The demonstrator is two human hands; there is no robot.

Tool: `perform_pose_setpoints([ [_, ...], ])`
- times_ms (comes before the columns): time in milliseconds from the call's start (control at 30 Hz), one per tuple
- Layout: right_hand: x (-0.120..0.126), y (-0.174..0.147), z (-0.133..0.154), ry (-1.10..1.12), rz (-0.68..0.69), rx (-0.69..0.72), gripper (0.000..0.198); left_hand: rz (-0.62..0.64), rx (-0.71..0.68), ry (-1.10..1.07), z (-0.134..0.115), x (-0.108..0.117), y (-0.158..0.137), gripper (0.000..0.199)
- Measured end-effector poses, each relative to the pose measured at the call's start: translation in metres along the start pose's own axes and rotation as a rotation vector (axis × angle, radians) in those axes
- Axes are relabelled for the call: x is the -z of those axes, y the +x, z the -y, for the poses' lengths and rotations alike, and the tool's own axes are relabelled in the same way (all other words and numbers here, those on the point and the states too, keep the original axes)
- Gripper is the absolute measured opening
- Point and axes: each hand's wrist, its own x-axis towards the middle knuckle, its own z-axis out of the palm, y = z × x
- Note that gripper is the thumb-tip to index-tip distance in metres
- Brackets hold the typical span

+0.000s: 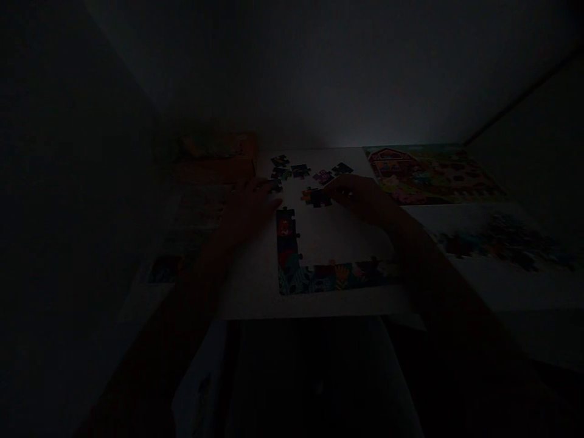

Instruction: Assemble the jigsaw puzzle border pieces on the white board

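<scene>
The picture is very dark. My right hand (354, 193) has its fingertips pinched at the edge of a dark puzzle piece with some orange (319, 196), low over the white table. To the left, my left hand (249, 207) rests with thumb and fingers apart. Its fingertips are next to a dark puzzle piece (275, 187); whether they touch it is hard to see. Between my forearms lies a partly joined puzzle border (287, 240), an L shape along the left side and the bottom. Several loose puzzle pieces (300, 171) lie beyond my hands.
A farm picture with a red barn (433, 173) lies at the back right. Nearer on the right is a heap of loose pieces (511, 240). An orange box-like object (219, 155) stands at the back left. The table's front edge (310, 316) runs below the border.
</scene>
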Motion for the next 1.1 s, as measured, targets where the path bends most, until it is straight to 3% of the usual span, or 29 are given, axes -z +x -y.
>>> perform_pose_setpoints([
  [267, -0.015, 0.000, 0.020, 0.197, -0.035, -0.004, 0.036, 0.028, -0.202, -0.107, -0.017, 0.008, -0.002, 0.076],
  [433, -0.029, 0.003, 0.025, 0.386, -0.017, -0.005, 0.040, -0.019, -0.249, -0.075, -0.019, 0.010, -0.003, 0.058],
  [567, -0.034, 0.005, 0.027, 0.480, -0.025, -0.026, 0.042, -0.024, -0.250, -0.094, -0.020, 0.013, -0.004, 0.062],
  [800, -0.039, 0.006, 0.025, 0.440, -0.023, -0.043, 0.047, -0.034, -0.258, -0.145, -0.018, 0.016, -0.006, 0.059],
  [933, -0.038, 0.005, 0.022, 0.288, -0.047, -0.018, 0.043, -0.047, -0.119, -0.159, -0.010, 0.015, -0.001, 0.058],
  [1100, -0.038, 0.004, 0.018, -0.025, 0.028, 0.178, 0.037, 0.011, 0.052, -0.162, 0.003, 0.010, 0.005, 0.059],
])
